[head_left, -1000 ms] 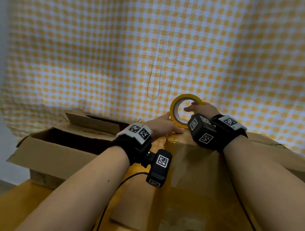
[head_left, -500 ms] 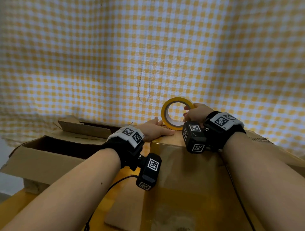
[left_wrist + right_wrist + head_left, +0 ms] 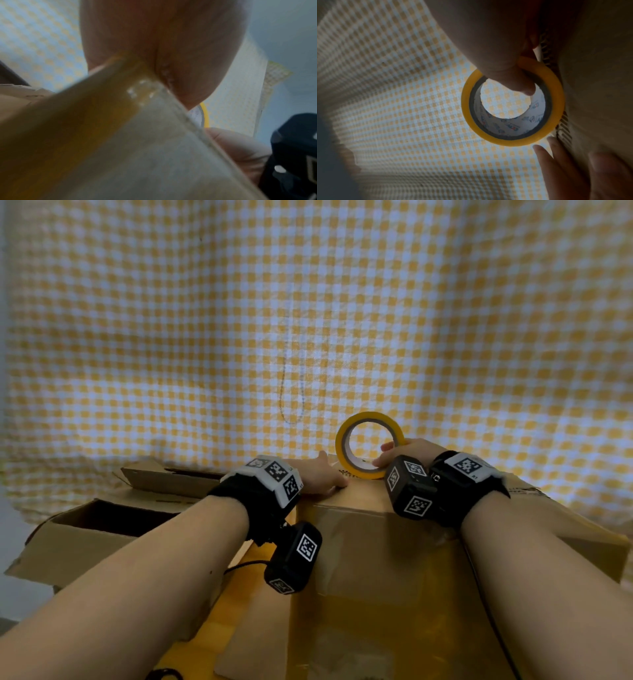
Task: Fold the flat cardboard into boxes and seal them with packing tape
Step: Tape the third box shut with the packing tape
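Note:
A folded cardboard box (image 3: 359, 546) stands in front of me with shiny tape running down its near face. On its far top edge stands a yellow tape roll (image 3: 346, 450) on its rim. My right hand (image 3: 407, 451) grips the roll, thumb through the core (image 3: 518, 83) and fingers round the outside. My left hand (image 3: 320, 475) lies flat on the box top just left of the roll, fingers straight (image 3: 556, 152) along the box edge. The left wrist view shows my palm (image 3: 163, 47) pressing on the taped box edge (image 3: 120, 121).
A second cardboard box (image 3: 102, 529) stands open at the left, flaps up. A yellow checked cloth (image 3: 308, 320) hangs behind both boxes. A yellow-brown table surface (image 3: 239, 583) shows between the boxes, with a black cable across it.
Both hands and the tape roll have shifted slightly left and further along the box top. The right hand's grip on the roll is unchanged.

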